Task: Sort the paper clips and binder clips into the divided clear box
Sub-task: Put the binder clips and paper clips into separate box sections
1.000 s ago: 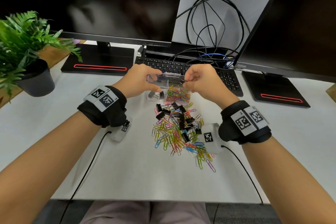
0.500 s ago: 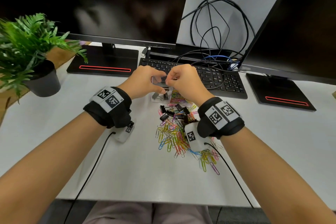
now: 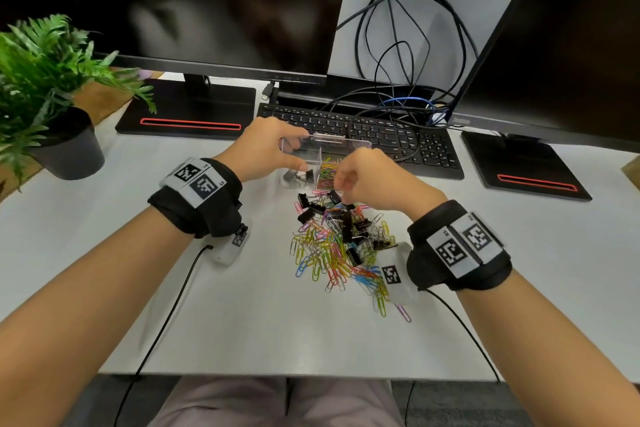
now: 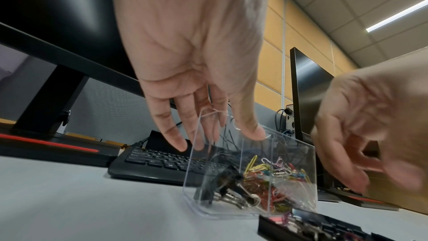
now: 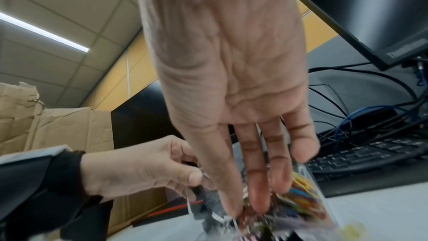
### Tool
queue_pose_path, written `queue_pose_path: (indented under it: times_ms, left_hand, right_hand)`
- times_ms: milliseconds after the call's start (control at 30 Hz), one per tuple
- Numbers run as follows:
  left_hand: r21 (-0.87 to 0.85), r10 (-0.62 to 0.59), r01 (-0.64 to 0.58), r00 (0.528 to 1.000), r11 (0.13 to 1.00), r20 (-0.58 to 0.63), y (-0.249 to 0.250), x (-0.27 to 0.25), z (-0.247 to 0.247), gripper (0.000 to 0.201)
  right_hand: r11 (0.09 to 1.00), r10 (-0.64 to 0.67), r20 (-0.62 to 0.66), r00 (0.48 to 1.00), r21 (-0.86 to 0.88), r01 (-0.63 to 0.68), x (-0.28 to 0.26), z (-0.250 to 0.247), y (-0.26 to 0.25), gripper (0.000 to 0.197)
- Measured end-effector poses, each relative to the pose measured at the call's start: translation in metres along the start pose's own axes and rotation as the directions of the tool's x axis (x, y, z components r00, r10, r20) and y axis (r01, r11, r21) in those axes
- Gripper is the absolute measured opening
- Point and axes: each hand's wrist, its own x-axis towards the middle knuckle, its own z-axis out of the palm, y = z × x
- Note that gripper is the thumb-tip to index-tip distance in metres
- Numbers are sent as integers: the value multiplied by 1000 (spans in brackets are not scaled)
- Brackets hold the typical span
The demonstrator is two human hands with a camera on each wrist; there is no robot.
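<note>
White desk (image 3: 242,322) ran from its near edge by the person's lap back to a black keyboard (image 3: 381,139), with a monitor on a red-striped base at the left (image 3: 187,114) and another at the right (image 3: 526,166). A potted plant (image 3: 52,107) stood near the left edge, and loose cables (image 3: 398,45) hung behind the keyboard. Bare desk lay open on both sides of the forearms and between the clip pile and the near edge; room was tight only at the back, where the divided clear box (image 3: 322,163) sat just in front of the keyboard.

Left hand (image 3: 263,152) gripped the box's left end, thumb on its near wall and fingers (image 4: 176,135) over the rim. Inside, black binder clips (image 4: 222,190) lay in the left compartment and coloured paper clips (image 4: 277,173) in the right.

Right hand (image 3: 370,180) hovered over the far end of the loose pile of paper clips and binder clips (image 3: 339,246), just in front of the box, fingers (image 5: 254,180) pointing down toward it. Blur hid whether the fingertips had hold of anything.

Lettering on the right monitor's bezel (image 5: 407,49) seemed to begin "Think" but was too blurred to read fully. Black-and-white square code tags sat on the wristbands (image 3: 197,180), (image 3: 464,246).
</note>
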Motion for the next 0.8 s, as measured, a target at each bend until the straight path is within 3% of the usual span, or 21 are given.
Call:
queue_pose_path:
  times_ms: [133,233,467,633,800]
  left_hand:
    - [-4,-4,4,1000,1000,4,1,0,0,55]
    - [1,-9,9,1000,1000,0,0,0,0,55]
    - [15,-16,15,1000,1000,6,0,0,0,63]
    - [16,-17,17,1000,1000,9,0,0,0,65]
    - [18,-14,14,1000,1000,11,-1,0,0,65]
  right_hand:
    - [996,61,134,989,-74,-51,-6,12,6,30]
    - [992,76,163,984,-111,-58,-9,20,8,36]
    - [990,120,139,983,-89,-108,-11,25,13,25]
    - [994,87,90,992,-78,-80,-15,26,13,11]
    - [997,68,75,995,-45,-65,-15,21,14,9]
